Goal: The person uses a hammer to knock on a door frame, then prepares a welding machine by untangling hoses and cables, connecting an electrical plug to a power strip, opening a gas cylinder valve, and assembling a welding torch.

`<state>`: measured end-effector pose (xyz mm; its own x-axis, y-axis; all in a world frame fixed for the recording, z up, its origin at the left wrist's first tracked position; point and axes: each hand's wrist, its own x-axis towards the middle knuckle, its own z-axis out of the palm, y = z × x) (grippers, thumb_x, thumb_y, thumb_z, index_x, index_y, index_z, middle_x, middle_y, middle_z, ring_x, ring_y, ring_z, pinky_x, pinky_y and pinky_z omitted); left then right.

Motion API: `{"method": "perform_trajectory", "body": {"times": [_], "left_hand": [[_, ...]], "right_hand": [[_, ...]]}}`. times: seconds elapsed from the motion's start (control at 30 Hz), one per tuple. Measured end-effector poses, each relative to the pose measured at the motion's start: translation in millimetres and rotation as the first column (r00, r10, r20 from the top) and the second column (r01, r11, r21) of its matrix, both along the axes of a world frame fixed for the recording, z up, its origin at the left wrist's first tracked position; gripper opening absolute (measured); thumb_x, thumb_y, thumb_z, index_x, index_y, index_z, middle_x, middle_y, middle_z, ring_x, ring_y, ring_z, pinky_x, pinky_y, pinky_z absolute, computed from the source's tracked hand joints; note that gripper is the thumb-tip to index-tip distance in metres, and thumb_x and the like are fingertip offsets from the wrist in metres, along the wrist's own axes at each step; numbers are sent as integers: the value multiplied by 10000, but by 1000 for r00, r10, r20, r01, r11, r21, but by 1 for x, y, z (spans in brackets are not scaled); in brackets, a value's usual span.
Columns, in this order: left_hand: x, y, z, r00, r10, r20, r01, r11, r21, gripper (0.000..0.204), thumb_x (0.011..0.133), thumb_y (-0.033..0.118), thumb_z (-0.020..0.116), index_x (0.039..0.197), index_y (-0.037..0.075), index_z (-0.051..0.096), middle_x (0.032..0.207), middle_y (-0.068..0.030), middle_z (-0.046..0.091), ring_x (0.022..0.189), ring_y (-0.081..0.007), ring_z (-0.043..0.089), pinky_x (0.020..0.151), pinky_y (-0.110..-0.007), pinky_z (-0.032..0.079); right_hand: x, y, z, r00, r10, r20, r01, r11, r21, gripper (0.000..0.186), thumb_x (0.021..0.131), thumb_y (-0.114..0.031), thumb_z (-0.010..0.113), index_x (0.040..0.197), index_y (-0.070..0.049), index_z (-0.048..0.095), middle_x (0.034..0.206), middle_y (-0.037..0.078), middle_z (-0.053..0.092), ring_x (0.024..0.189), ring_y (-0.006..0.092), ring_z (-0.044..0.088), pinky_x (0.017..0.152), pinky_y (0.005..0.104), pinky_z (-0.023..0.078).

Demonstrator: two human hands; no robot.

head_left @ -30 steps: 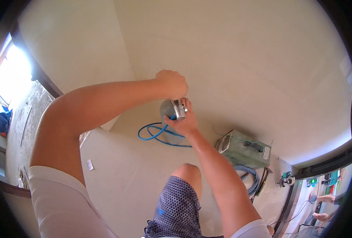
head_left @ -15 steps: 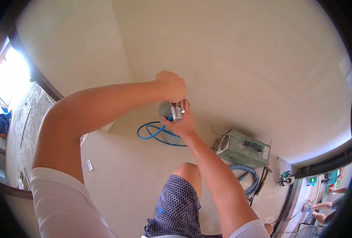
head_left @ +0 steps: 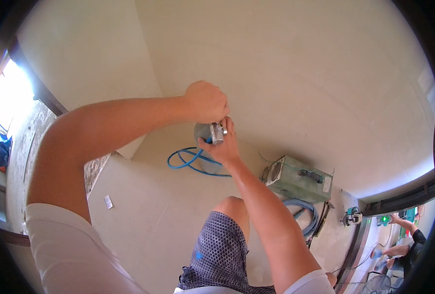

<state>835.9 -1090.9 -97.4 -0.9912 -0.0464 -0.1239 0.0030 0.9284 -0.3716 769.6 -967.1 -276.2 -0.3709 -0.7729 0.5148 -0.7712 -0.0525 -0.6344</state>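
My right hand (head_left: 227, 144) is closed around a short silver metal piece (head_left: 217, 133), cylindrical with a small knob on its side; its exact kind does not show. A blue hose (head_left: 183, 159) loops down beside this hand. Behind the metal piece is a grey rounded shape (head_left: 201, 131), partly covered by the hand. Just above, my left hand (head_left: 207, 102) is curled into a fist close to the metal piece's upper end, its back toward me. Whatever lies inside those fingers is hidden.
A green metal box with a handle (head_left: 298, 181) stands against the pale wall at the right, a coil of blue-grey cable (head_left: 308, 220) beside it. Nearby sits a power tool (head_left: 352, 216). Another person's arms (head_left: 408, 230) show past the doorway. A small white packet (head_left: 108, 202) lies on the floor.
Both my hands have shifted slightly up and left in the picture, still close together. The other person's upper hand has moved to a green-lit device.
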Motion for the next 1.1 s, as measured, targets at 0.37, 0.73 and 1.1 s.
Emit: {"method": "perform_trajectory", "body": {"times": [0.37,0.73,1.1], "left_hand": [[-2,-57,12,711,-692,-127,703,703,105,250,1008,355,596,968,111,637,853,-110,645,747,-351,684,627,-498,553],[7,15,-5,911,403,-93,-376,901,217,293,995,365,577,1056,92,663,711,-133,653,698,-363,694,651,-515,549],[3,-13,-7,989,-77,-126,86,994,68,312,988,373,606,865,115,729,838,-110,729,708,-355,700,614,-491,554]], "right_hand": [[2,-3,-3,1000,19,-17,-20,995,-101,789,754,-376,862,1391,-48,530,1366,190,489,1276,412,463,1057,531,461],[13,-5,-8,998,-48,-36,46,998,-52,872,733,-388,855,1429,-38,464,1389,194,503,1289,415,480,1038,563,460],[3,-4,-11,997,-67,-25,66,998,-9,781,762,-409,855,1364,-45,517,1346,168,499,1246,401,467,1051,542,422]]}}
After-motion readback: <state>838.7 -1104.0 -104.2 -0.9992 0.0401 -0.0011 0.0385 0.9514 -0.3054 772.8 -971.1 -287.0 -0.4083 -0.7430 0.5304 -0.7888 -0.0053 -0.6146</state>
